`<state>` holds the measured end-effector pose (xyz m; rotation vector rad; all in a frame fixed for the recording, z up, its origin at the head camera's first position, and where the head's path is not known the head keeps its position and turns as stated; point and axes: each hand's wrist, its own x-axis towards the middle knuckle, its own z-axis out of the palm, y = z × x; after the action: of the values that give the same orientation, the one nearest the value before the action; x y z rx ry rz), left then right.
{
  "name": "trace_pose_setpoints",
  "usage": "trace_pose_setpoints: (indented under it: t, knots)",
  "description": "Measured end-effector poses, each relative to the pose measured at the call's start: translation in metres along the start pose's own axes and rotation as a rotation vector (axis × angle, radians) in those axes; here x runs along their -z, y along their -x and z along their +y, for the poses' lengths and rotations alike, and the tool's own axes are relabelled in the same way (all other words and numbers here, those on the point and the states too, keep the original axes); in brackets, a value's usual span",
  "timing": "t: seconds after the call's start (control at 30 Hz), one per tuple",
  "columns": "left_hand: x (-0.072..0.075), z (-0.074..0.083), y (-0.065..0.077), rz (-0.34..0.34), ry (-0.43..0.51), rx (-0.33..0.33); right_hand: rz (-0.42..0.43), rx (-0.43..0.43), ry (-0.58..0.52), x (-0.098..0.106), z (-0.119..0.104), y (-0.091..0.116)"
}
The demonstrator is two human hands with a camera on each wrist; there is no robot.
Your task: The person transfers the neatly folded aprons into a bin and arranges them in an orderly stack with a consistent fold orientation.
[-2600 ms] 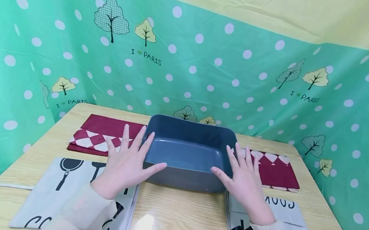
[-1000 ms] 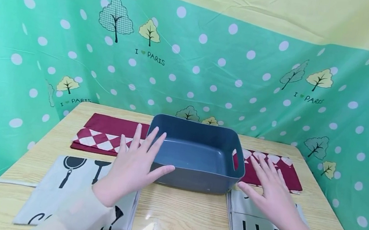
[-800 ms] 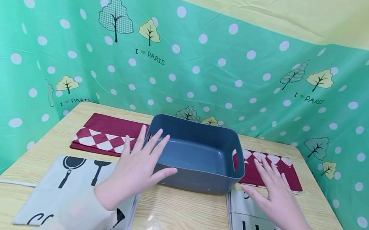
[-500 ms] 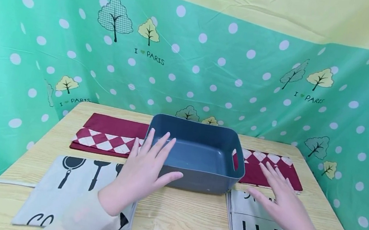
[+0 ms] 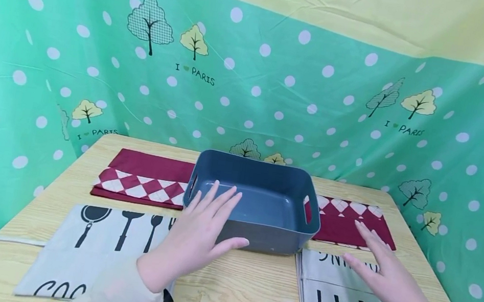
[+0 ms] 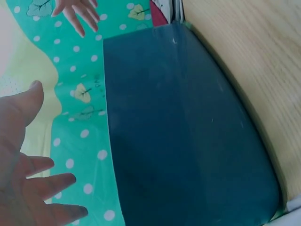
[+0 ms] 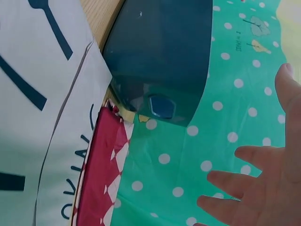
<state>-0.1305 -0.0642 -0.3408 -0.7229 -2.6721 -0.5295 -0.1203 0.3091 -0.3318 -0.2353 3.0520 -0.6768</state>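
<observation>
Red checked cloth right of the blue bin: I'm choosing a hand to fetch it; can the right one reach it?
Probably yes: the right hand is empty and points toward the red checked cloth, and nothing seems to lie on its visible part. The blue bin stands only at the cloth's inner end.

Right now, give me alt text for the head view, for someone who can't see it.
A person's left hand and right hand are held out empty over a wooden table with an open blue bin. Folded maroon cloths flank the bin, with white utensil-print cloths nearer the person; green polka-dot fabric hangs behind.
</observation>
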Motion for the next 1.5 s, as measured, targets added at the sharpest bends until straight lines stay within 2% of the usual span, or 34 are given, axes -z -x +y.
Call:
trace_pose_setpoints:
  t: [0.13,0.27,0.37,0.43,0.57,0.87,1.13,1.3,1.5]
  knots:
    - [-0.004,0.004,0.003,0.052,0.041,-0.061,-0.023,-0.019,-0.031,0.003,0.009,0.002]
    - [-0.009,0.009,0.004,0.161,0.073,-0.147,-0.062,-0.060,-0.056,0.008,0.018,0.003]
    - [-0.012,0.013,0.004,0.223,0.134,-0.203,-0.081,-0.084,-0.064,0.012,0.024,0.004]
    - [-0.013,0.015,0.004,0.231,0.188,-0.225,-0.090,-0.096,-0.069,0.016,0.028,0.005]
    - [-0.016,0.021,0.004,0.202,0.270,-0.236,-0.092,-0.106,-0.076,0.022,0.035,0.008]
    - [-0.023,0.028,0.006,0.159,0.351,-0.239,-0.088,-0.113,-0.165,0.022,0.050,0.013]
    - [-0.030,0.034,0.008,0.043,0.441,-0.167,-0.113,-0.168,-0.203,0.019,0.070,0.016]
    - [-0.032,0.036,0.008,-0.008,0.492,-0.126,-0.135,-0.219,-0.222,0.018,0.080,0.016]
    - [-0.034,0.039,0.004,-0.098,0.535,-0.065,-0.179,-0.296,-0.224,0.018,0.093,0.014]
